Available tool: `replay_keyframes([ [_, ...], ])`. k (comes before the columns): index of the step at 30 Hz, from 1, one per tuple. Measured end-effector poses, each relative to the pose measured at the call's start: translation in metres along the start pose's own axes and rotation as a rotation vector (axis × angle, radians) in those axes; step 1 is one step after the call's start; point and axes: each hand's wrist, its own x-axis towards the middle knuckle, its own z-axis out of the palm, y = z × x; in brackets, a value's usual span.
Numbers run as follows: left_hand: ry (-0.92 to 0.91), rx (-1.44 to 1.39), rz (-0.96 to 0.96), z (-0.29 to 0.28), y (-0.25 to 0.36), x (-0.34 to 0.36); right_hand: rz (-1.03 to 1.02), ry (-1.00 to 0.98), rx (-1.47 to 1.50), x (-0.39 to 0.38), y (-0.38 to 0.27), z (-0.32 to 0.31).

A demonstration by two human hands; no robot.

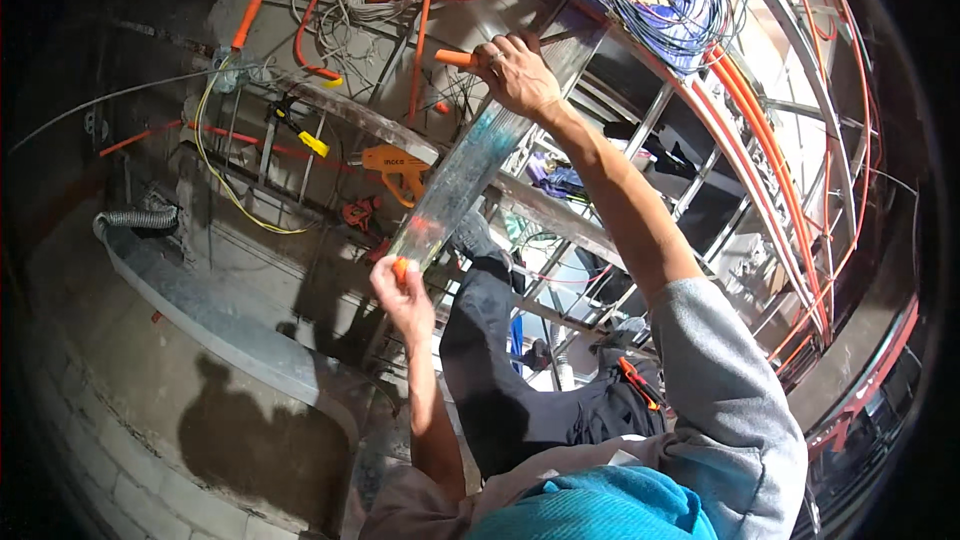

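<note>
My right hand [518, 75] is closed on a short orange pipe piece [456, 58], over the far end of a worn wooden plank [478, 165]. One end of the pipe sticks out to the left of the fingers. Near the plank's lower end, my left hand [408, 308] is closed on a small orange piece [401, 269], mostly covered by the fingers, so its kind is unclear. An orange heat gun [396, 168] lies left of the plank, between the two hands. Farther left there is a black tool with a yellow end [313, 143].
Metal ladder-like framing [648, 145] runs beneath the plank, with gaps between its bars. Orange conduits [760, 110] curve down the right side. Coiled black cables [680, 10] lie at the top right. A metal channel [215, 315] runs along the left wall. A red-black tool [640, 383] lies by my trousers.
</note>
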Motion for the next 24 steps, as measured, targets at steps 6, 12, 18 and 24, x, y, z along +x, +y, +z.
replay_keyframes([
  [6, -0.373, 0.209, 0.393, 0.139, 0.011, 0.016, 0.035, 0.036, 0.03, 0.0, -0.005, 0.002],
  [12, -0.569, 0.32, 0.693, 0.245, -0.017, -0.014, 0.066, 0.046, -0.067, -0.001, 0.005, 0.005],
  [18, -0.788, 0.828, 0.632, 0.275, -0.08, -0.029, 0.243, -0.084, 0.179, -0.016, 0.012, -0.003],
  [24, -1.087, 1.064, 0.463, 0.319, -0.103, -0.089, 0.0, 0.173, -0.047, 0.003, 0.01, 0.012],
])
